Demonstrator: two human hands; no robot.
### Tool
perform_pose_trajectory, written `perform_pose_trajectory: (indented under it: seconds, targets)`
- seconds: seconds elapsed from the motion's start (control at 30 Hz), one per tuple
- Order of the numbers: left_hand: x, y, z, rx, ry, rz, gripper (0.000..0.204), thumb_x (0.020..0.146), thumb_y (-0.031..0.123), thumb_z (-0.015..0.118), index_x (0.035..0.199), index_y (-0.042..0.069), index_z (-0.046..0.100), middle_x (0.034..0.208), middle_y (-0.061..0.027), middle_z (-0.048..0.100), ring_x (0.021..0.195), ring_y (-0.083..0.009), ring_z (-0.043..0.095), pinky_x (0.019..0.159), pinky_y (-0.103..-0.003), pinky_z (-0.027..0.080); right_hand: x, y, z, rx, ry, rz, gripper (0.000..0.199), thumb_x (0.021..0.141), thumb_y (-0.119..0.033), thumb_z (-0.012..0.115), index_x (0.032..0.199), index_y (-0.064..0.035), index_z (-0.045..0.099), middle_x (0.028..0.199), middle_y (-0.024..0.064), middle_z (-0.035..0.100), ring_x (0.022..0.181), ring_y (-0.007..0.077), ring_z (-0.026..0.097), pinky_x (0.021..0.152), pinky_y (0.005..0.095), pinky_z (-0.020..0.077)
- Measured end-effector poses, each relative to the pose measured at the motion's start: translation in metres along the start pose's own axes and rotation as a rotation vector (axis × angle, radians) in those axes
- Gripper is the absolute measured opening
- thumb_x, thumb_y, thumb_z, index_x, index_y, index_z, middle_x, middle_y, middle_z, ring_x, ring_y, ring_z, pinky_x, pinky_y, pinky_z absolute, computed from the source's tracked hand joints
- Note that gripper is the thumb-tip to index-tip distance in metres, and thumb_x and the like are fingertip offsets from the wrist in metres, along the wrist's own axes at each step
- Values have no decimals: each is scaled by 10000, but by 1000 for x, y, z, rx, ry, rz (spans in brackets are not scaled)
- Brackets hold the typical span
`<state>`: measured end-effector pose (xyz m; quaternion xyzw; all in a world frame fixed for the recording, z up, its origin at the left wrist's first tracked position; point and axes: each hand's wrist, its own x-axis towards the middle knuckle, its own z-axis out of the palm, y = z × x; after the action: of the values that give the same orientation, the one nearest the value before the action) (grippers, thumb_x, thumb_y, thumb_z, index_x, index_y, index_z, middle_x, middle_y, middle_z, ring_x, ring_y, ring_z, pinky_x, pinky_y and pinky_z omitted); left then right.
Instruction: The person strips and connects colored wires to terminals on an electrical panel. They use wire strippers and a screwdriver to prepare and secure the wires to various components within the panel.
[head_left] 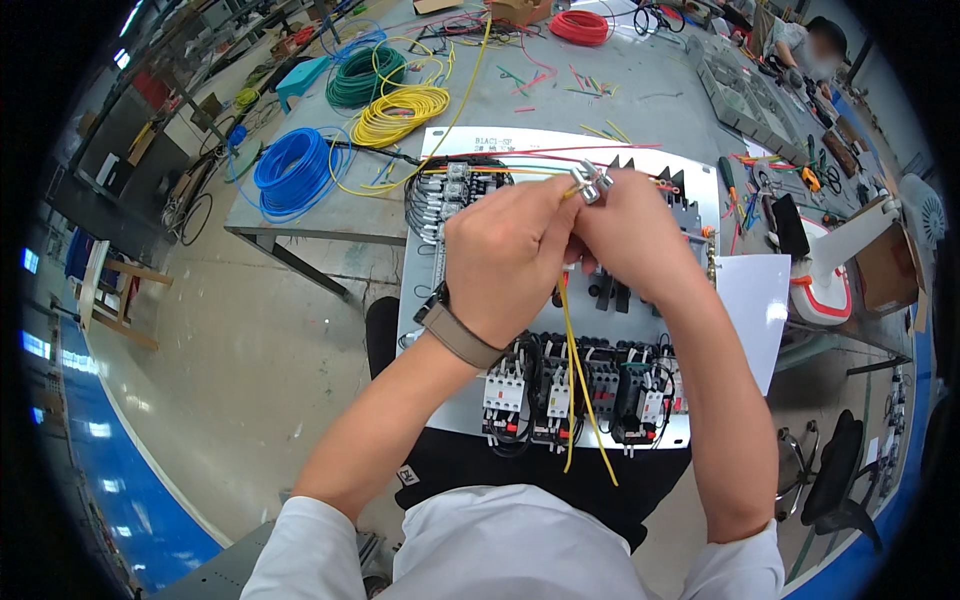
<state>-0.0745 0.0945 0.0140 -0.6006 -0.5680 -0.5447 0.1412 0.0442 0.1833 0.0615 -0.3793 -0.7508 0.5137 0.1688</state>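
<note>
My left hand (505,255), with a watch on a grey-brown strap at its wrist, is closed over the middle of a white panel (440,385). My right hand (635,235) is closed against it, fingertips meeting. A small shiny metal piece (590,183) sticks up between the two hands; its kind is unclear. Yellow wires (572,370) come out beneath the left fingers and hang over the panel's near part. Below the hands is a row of contactors (505,390) with black wiring. A wired row of relays (452,190) stands left of the left hand.
Blue (292,172), green (365,76) and yellow (400,113) wire coils lie at the table's left, a red coil (580,28) at the back. Grey parts bins (735,90), a screwdriver (727,175) and a white-and-red device (828,270) are to the right. Another person (805,50) is at the far right.
</note>
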Motion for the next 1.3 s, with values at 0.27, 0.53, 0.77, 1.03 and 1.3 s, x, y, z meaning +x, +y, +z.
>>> perform_pose_trajectory:
  seconds: [0.27, 0.53, 0.77, 1.03, 1.3]
  targets:
    - [5, -29, -30, 21, -256, -190, 154, 928, 115, 737, 990, -26, 731, 718, -180, 640, 543, -277, 554, 537, -337, 446, -38, 34, -9, -236, -199, -68, 203, 954, -127, 624, 932, 59, 702, 726, 136, 675, 620, 209, 647, 631, 357, 509]
    - [-8, -63, -55, -83, -516, -384, 188, 952, 118, 714, 1040, -47, 733, 736, -134, 686, 629, -142, 601, 607, -305, 483, -54, 70, -8, -230, -217, 13, 219, 986, -146, 621, 875, 41, 652, 675, 85, 636, 574, 163, 559, 571, 329, 442]
    - [-22, -102, -83, -429, -502, -798, 214, 1020, 132, 650, 1092, -48, 740, 814, -21, 696, 736, -90, 636, 695, -256, 537, -36, 92, 17, -335, -240, -112, 212, 982, -150, 622, 1040, 29, 719, 736, 209, 657, 667, 379, 637, 665, 407, 508]
    - [-23, -107, -105, -541, -506, -967, 226, 1042, 164, 631, 1134, -22, 722, 787, -16, 668, 730, -124, 703, 674, -267, 582, -44, 110, -10, -62, -80, -51, 338, 1041, -254, 607, 1210, 19, 710, 1006, 154, 759, 882, 191, 707, 814, 320, 537]
    - [-28, -113, -113, -588, -408, -997, 288, 1054, 235, 630, 1137, -29, 711, 767, 14, 624, 660, -76, 651, 640, -255, 578, -123, 113, -41, 208, 149, 50, 287, 1030, -150, 621, 1192, 69, 710, 1060, 146, 749, 981, 190, 695, 902, 318, 541]
